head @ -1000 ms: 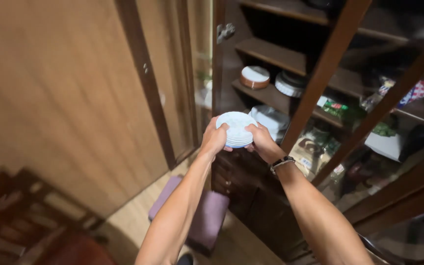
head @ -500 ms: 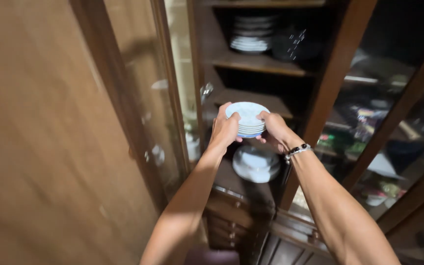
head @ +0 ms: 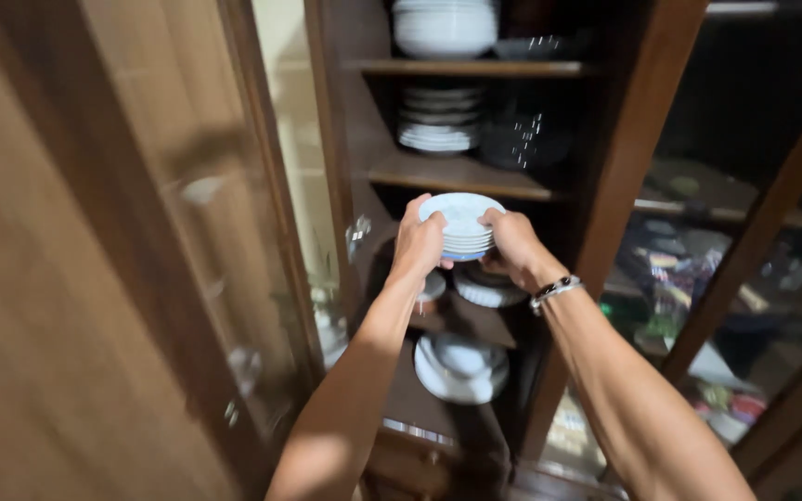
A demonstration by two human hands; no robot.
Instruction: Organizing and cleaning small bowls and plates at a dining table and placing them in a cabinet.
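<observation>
The left hand (head: 417, 243) and the right hand (head: 512, 249) each grip one side of a small stack of round white plates (head: 461, 225), so it stays level. The stack is up in the air before the dark wooden shelf (head: 461, 176), under more stacked white dishes (head: 438, 125).

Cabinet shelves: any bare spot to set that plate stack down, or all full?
Bare wood on the shelf in front of the white plates and dark glassware, just above the plate stack in both hands. Lower shelves below the hands are crowded with dishes.
</observation>
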